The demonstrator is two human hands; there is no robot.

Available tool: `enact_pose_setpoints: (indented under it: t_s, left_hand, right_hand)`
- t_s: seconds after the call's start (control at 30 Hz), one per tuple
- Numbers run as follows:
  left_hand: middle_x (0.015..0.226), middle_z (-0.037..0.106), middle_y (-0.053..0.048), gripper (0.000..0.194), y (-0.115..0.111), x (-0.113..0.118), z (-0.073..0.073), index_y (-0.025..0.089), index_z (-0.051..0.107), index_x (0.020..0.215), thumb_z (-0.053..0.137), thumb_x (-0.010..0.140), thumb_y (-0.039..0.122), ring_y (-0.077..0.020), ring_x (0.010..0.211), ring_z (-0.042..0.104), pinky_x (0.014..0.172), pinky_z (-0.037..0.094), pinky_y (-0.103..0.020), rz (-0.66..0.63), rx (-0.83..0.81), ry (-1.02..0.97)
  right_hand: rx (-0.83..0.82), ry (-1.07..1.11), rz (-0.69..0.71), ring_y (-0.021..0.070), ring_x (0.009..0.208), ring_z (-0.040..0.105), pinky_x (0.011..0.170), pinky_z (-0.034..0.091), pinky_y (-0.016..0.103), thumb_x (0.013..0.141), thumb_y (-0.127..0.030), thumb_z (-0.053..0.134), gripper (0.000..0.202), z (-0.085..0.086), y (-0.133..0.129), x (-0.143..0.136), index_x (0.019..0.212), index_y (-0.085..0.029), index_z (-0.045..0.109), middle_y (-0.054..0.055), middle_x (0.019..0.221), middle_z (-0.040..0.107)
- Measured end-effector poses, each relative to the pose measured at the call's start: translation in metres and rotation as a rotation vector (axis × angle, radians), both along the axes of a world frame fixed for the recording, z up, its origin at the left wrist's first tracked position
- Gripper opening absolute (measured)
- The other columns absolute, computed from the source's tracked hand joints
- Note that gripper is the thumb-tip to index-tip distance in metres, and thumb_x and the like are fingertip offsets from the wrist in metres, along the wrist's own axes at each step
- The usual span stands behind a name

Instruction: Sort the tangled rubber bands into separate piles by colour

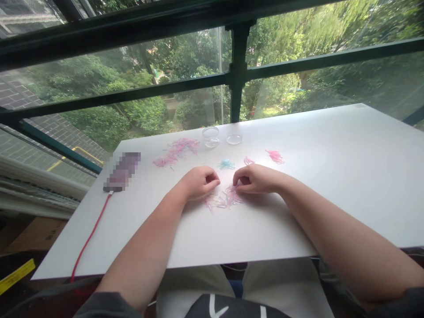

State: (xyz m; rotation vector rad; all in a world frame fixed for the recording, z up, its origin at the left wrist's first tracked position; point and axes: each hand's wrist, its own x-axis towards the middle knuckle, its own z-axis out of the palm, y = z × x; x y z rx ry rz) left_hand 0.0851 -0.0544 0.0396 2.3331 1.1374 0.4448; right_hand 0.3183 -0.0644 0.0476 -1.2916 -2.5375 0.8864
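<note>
A loose pile of small pink, lilac and pale rubber bands (225, 199) lies on the white table between my hands. My left hand (200, 182) rests at the pile's left edge, thumb and forefinger pinched together; anything between them is too small to make out. At the pile's right side, my right hand (258, 179) has its curled fingertips down against the bands, and what they pinch is hidden. Just beyond my hands are a light blue heap of bands (226, 164), a small pink heap (249, 160) and a brighter pink heap (274, 156).
A larger mixed pink heap (179, 151) spreads at the back left. Clear round containers (211, 138) and a shallow clear dish (234, 139) stand near the table's far edge (298, 115). On the left lies a blurred-out phone (122, 172) with a red cable (91, 234).
</note>
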Motion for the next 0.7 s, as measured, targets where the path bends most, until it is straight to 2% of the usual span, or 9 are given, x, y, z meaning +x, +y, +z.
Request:
enact_pose_setpoints:
  t_s: [0.17, 0.27, 0.53, 0.63, 0.7]
  left_hand:
    - [0.079, 0.067, -0.004, 0.019, 0.015, -0.022, 0.001, 0.017, 0.066, 0.079, 0.054, 0.076, 0.032, -0.0163, 0.071, 0.058, 0.066, 0.043, -0.027, 0.261, 0.127, 0.080]
    - [0.080, 0.068, -0.004, 0.020, 0.022, -0.033, -0.002, 0.018, 0.067, 0.079, 0.055, 0.075, 0.033, -0.0169, 0.071, 0.058, 0.065, 0.043, -0.027, 0.349, 0.124, 0.093]
    - [0.083, 0.069, -0.004, 0.023, 0.026, -0.037, -0.006, 0.019, 0.069, 0.085, 0.054, 0.075, 0.034, -0.0178, 0.073, 0.059, 0.067, 0.044, -0.029, 0.381, 0.109, 0.078]
    - [0.086, 0.068, -0.005, 0.026, 0.026, -0.041, -0.002, 0.018, 0.068, 0.091, 0.050, 0.076, 0.028, -0.0177, 0.075, 0.059, 0.072, 0.045, -0.029, 0.400, 0.106, 0.068]
    - [0.095, 0.067, -0.006, 0.032, 0.026, -0.046, 0.001, 0.018, 0.066, 0.100, 0.052, 0.071, 0.023, -0.0183, 0.083, 0.059, 0.078, 0.046, -0.029, 0.370, 0.090, 0.070]
  right_hand:
    - [-0.024, 0.014, 0.010, 0.0092, 0.052, 0.043, 0.050, 0.029, 0.021, 0.074, -0.033, 0.058, 0.018, 0.002, -0.001, 0.000, 0.081, -0.019, 0.068, -0.001, 0.060, 0.056]
    - [-0.005, 0.020, 0.008, 0.0094, 0.053, 0.043, 0.051, 0.029, 0.022, 0.076, -0.031, 0.055, 0.017, 0.001, -0.001, 0.001, 0.078, -0.019, 0.067, -0.001, 0.061, 0.057]
    - [-0.032, 0.015, 0.010, 0.0089, 0.053, 0.043, 0.051, 0.031, 0.022, 0.073, -0.029, 0.057, 0.016, 0.002, -0.001, 0.001, 0.079, -0.019, 0.067, -0.001, 0.062, 0.057]
    - [-0.031, 0.014, 0.010, 0.0093, 0.053, 0.043, 0.052, 0.031, 0.022, 0.074, -0.028, 0.055, 0.016, 0.003, -0.001, 0.001, 0.078, -0.019, 0.067, -0.001, 0.061, 0.056]
    - [-0.029, 0.017, 0.012, 0.0095, 0.054, 0.043, 0.052, 0.031, 0.023, 0.075, -0.028, 0.054, 0.016, 0.003, 0.000, 0.001, 0.078, -0.019, 0.066, -0.001, 0.061, 0.057]
